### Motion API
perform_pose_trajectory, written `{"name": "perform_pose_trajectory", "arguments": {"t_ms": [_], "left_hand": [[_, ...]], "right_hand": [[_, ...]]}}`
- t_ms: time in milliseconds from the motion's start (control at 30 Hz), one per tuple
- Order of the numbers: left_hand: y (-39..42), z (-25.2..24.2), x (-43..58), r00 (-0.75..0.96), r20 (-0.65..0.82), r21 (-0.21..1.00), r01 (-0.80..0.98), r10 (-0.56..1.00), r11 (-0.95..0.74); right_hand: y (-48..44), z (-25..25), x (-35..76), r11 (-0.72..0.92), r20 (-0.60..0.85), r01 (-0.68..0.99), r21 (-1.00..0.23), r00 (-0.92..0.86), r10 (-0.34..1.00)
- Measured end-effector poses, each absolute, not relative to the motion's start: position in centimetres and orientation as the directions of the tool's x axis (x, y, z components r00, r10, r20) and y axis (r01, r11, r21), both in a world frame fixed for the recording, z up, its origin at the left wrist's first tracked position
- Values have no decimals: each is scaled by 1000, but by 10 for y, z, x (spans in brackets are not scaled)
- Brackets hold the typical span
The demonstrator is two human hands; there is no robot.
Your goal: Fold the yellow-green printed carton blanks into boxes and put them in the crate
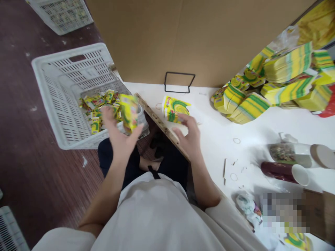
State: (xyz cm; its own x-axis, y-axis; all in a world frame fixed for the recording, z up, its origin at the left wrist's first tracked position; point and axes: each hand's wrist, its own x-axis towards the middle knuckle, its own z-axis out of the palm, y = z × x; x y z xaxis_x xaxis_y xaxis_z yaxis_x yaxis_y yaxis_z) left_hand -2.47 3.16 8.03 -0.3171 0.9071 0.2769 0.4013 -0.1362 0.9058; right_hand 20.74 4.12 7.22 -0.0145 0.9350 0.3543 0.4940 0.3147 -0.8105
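My left hand [119, 139] is over the near edge of a white plastic basket [70, 55], with its thumb and fingers spread apart. A small yellow-and-green box [129, 111], blurred by motion, is in the gap between thumb and fingers; whether it still touches the hand is unclear. My right hand [191, 137] is open at the table edge, fingers curved, its fingertips over the lower edge of a flat yellow carton [176, 107] with green rings. More small yellow boxes [95, 123] are heaped inside the basket.
Stacks of flat yellow-green cartons [247, 108] lie at the table's right back. A brown cardboard panel [167, 38] rises behind a black wire frame [180, 92]. At right are a glass jar [284, 153] and a dark red cup [280, 171]. Another white basket [60, 17] stands farther off.
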Motion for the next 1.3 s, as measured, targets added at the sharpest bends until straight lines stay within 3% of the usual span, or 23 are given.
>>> {"name": "perform_pose_trajectory", "arguments": {"t_ms": [100,267,533,833,967,1100,1200,1300], "left_hand": [[37,82,-34,-492,374,887,437,786,-148],[28,56,-25,-313,240,930,344,919,-126],[21,37,-9,-140,66,981,189,988,-39],[17,34,-4,-34,-47,987,149,998,51],[16,31,-2,-1,-62,990,130,998,62],[15,32,9,100,-94,995,22,991,93],[16,38,21,48,-81,987,-132,996,86],[17,49,28,-141,-76,970,-240,987,40]], "right_hand": [[68,72,230,155,369,684,-712,177,912],[94,55,242,18,284,842,-540,162,945],[95,50,242,7,282,861,-508,159,946],[98,53,241,-6,265,858,-514,165,950],[98,64,239,-7,269,819,-574,197,943],[77,76,225,12,214,674,-739,218,952],[44,75,197,124,139,510,-851,-8,990],[10,64,163,116,22,271,-956,-327,945]]}}
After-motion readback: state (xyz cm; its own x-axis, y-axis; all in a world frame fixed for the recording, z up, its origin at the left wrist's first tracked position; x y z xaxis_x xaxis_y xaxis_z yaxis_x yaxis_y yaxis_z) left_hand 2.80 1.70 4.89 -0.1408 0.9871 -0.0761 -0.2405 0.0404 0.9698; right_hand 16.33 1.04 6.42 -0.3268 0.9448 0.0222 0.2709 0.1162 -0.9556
